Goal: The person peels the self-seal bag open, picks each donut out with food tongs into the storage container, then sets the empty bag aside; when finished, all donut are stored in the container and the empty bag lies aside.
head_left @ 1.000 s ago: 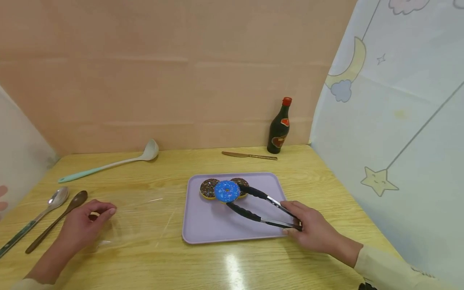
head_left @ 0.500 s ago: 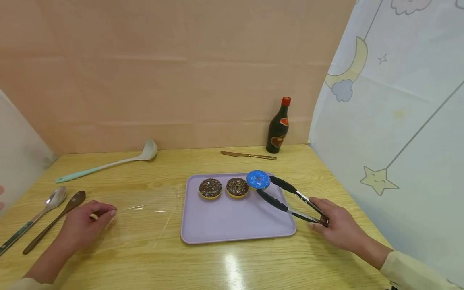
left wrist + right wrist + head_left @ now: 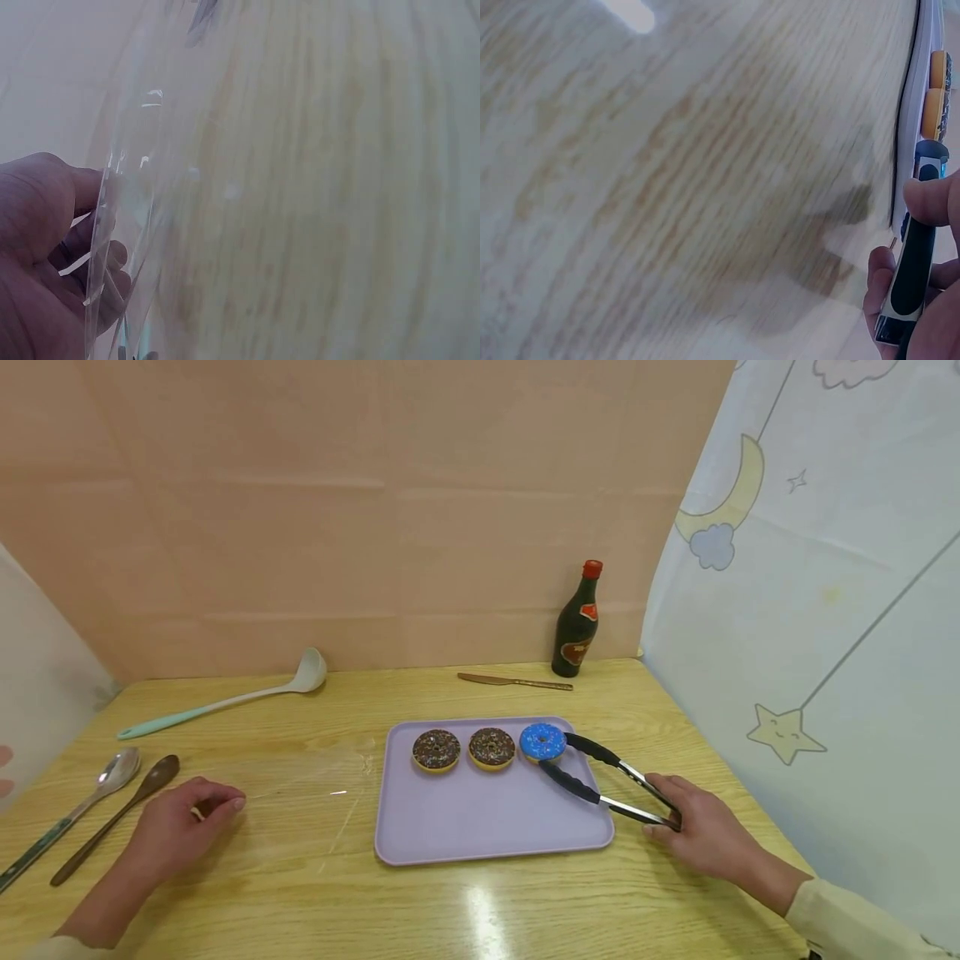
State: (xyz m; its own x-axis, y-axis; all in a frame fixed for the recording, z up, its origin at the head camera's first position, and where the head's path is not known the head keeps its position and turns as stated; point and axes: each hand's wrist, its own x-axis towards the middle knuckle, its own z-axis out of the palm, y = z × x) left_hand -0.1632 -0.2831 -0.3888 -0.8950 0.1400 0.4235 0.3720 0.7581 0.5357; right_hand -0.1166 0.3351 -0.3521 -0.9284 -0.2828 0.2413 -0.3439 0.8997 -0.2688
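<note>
A lilac tray (image 3: 465, 827) lies on the wooden table. Along its far edge sit two chocolate donuts (image 3: 436, 749) (image 3: 491, 747) and, to their right, a blue sprinkled donut (image 3: 542, 742). My right hand (image 3: 693, 831) grips the handle end of black-tipped tongs (image 3: 600, 781); their tips spread around the blue donut's right side. In the right wrist view my fingers (image 3: 930, 202) wrap the tongs (image 3: 917, 262) beside the tray edge (image 3: 909, 135). My left hand (image 3: 176, 827) rests on the table left of the tray and pinches a clear plastic sheet (image 3: 300, 785) (image 3: 124, 225).
A dark bottle with a red cap (image 3: 577, 622) and a gold knife (image 3: 513, 682) stand at the back. A pale ladle (image 3: 225, 697) lies at the back left. A metal spoon (image 3: 82, 802) and a wooden spoon (image 3: 120, 814) lie at the left edge. Curtains close both sides.
The tongs carried the blue donut from above the chocolate donuts to the right and set it down on the tray beside them. The left hand has barely moved.
</note>
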